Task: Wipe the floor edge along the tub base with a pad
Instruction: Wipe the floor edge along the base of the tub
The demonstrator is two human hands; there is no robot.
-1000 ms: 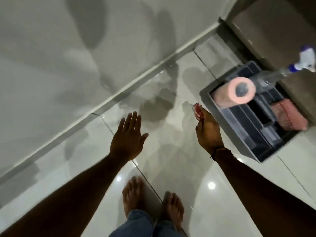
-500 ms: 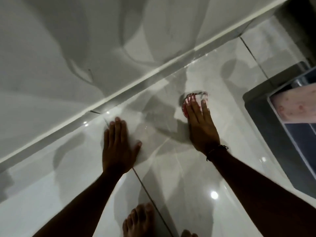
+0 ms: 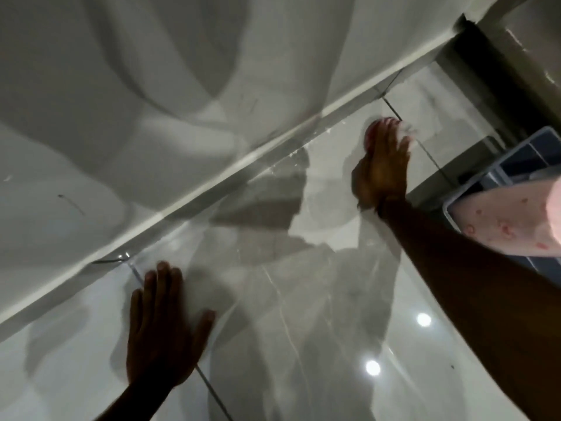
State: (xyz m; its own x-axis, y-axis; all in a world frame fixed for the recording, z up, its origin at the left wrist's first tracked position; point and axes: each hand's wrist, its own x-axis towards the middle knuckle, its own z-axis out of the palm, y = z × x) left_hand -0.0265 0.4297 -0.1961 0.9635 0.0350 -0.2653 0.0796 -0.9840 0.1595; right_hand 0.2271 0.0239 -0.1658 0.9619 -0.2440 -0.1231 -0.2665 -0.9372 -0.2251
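Note:
The white tub side (image 3: 151, 101) fills the upper left, and its base line (image 3: 212, 180) runs diagonally from lower left to upper right where it meets the glossy grey floor tiles (image 3: 303, 299). My right hand (image 3: 382, 168) presses a small red and white pad (image 3: 372, 133) flat on the floor, a short way from the tub base; only the pad's edge shows past my fingertips. My left hand (image 3: 164, 326) lies flat on the tile, fingers spread, holding nothing, close to the tub base at lower left.
A grey caddy (image 3: 491, 177) stands on the floor at the right edge, with a pink patterned paper roll (image 3: 510, 220) lying in it. A dark wall corner (image 3: 501, 71) closes off the upper right. Ceiling lights reflect off the tiles.
I have leaned lower and closer to the floor. My right hand slid the pad forward and right toward the tub base. My left hand went down flat onto the tile. My feet left the view.

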